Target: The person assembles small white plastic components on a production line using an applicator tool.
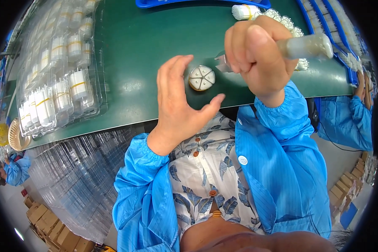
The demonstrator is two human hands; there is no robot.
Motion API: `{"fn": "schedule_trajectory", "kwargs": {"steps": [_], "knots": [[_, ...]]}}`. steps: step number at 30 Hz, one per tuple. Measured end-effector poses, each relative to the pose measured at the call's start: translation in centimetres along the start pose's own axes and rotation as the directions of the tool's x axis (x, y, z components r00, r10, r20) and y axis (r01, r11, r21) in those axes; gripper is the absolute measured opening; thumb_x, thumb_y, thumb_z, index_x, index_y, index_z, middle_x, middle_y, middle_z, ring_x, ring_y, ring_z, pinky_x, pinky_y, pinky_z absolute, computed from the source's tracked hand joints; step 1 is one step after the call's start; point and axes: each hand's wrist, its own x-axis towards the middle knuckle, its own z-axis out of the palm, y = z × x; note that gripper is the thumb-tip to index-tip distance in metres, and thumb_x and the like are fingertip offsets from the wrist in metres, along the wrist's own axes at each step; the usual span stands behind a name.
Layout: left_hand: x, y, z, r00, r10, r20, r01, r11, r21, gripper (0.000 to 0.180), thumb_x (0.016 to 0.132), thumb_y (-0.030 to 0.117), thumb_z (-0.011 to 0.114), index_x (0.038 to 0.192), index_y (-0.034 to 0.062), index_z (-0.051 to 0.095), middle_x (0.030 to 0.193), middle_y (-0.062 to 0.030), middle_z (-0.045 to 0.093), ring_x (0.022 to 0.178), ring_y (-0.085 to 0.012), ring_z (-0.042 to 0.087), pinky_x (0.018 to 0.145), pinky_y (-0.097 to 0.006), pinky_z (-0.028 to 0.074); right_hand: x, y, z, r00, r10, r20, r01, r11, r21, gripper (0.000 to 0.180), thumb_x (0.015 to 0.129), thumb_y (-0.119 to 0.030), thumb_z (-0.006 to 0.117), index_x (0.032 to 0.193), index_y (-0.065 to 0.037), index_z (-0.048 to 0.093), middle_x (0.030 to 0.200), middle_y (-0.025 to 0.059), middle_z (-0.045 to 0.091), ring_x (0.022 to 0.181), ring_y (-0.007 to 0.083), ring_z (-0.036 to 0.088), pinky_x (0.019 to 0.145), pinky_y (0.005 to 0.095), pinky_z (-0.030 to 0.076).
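Observation:
A round bundle of white wedge-shaped pieces (pixel 202 78) stands on the green table, its segmented top showing and a yellowish band low on its side. My left hand (pixel 176 101) is open just left of it, fingers and thumb curved apart around its near side. No contact with the bundle is visible. Above and to the right, my right hand (pixel 262 54) is closed around a tool with a pale, cloudy handle (pixel 308 46). A thin, shiny metal blade shows beyond the fingers, pointing toward the bundle; the rest is hidden in the fist.
Clear plastic trays (pixel 97 90) at left hold several white bundles with yellow bands. More white bundles (pixel 244 12) lie at the back right, near blue bins (pixel 352 75). A blue tray (pixel 149 4) sits at the far edge. Stacked clear trays (pixel 80 180) stand below the table's left edge.

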Motion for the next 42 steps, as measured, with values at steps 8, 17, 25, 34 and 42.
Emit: {"fn": "schedule_trajectory", "kwargs": {"steps": [8, 17, 25, 34, 42], "knots": [[-0.7, -1.0, 0.8, 0.993, -0.107, -0.039, 0.101, 0.985, -0.137, 0.075, 0.070, 0.003, 0.085, 0.133, -0.0008, 0.044, 0.112, -0.0111, 0.061, 0.101, -0.0188, 0.060, 0.082, -0.029, 0.048, 0.1, 1.5, 0.5, 0.992, 0.021, 0.126, -0.008, 0.995, -0.100, 0.032, 0.096, -0.009, 0.050, 0.066, -0.007, 0.039, 0.056, 0.0040, 0.045, 0.046, 0.0104, 0.039, 0.044, 0.0276, 0.033], [-0.5, -1.1, 0.4, 0.997, -0.032, -0.068, 0.025, 0.995, -0.100, 0.072, 0.069, 0.002, 0.080, 0.130, 0.0001, 0.043, 0.109, -0.0154, 0.062, 0.096, -0.0295, 0.060, 0.080, -0.035, 0.050, -0.1, 1.5, 1.1, 0.993, 0.015, 0.121, 0.009, 0.981, -0.194, 0.032, 0.096, -0.010, 0.049, 0.066, -0.006, 0.041, 0.055, 0.0043, 0.045, 0.046, 0.0103, 0.040, 0.043, 0.0268, 0.033], [-0.9, -1.0, -0.5, 0.996, -0.087, -0.034, 0.087, 0.996, -0.002, 0.075, 0.070, 0.001, 0.079, 0.134, -0.0003, 0.040, 0.112, -0.0148, 0.062, 0.100, -0.0301, 0.060, 0.083, -0.036, 0.051, 0.4, 0.9, 1.4, 0.989, 0.018, 0.146, -0.002, 0.994, -0.112, 0.031, 0.096, -0.011, 0.047, 0.066, -0.007, 0.040, 0.055, 0.0047, 0.045, 0.046, 0.0112, 0.038, 0.044, 0.0283, 0.033], [-0.9, -1.2, -0.4, 0.995, -0.079, -0.053, 0.072, 0.991, -0.114, 0.073, 0.071, 0.001, 0.078, 0.133, 0.0003, 0.041, 0.113, -0.0147, 0.063, 0.100, -0.0287, 0.061, 0.083, -0.036, 0.052, 0.4, 2.1, 1.8, 0.987, 0.020, 0.162, -0.002, 0.994, -0.109, 0.030, 0.096, -0.010, 0.052, 0.068, -0.007, 0.042, 0.056, 0.0025, 0.045, 0.049, 0.0095, 0.040, 0.045, 0.0269, 0.032], [-0.5, -1.2, -1.2, 0.993, -0.114, 0.043, 0.115, 0.993, -0.030, 0.054, 0.072, 0.004, 0.079, 0.120, -0.0014, 0.055, 0.113, -0.0156, 0.063, 0.101, -0.0286, 0.063, 0.087, -0.035, 0.052, 0.2, 1.2, 1.1, 0.992, 0.117, 0.044, -0.122, 0.985, 0.123, 0.025, 0.093, -0.010, 0.063, 0.070, -0.006, 0.055, 0.058, -0.0029, 0.049, 0.050, 0.0051, 0.044, 0.045, 0.0257, 0.034]]}}
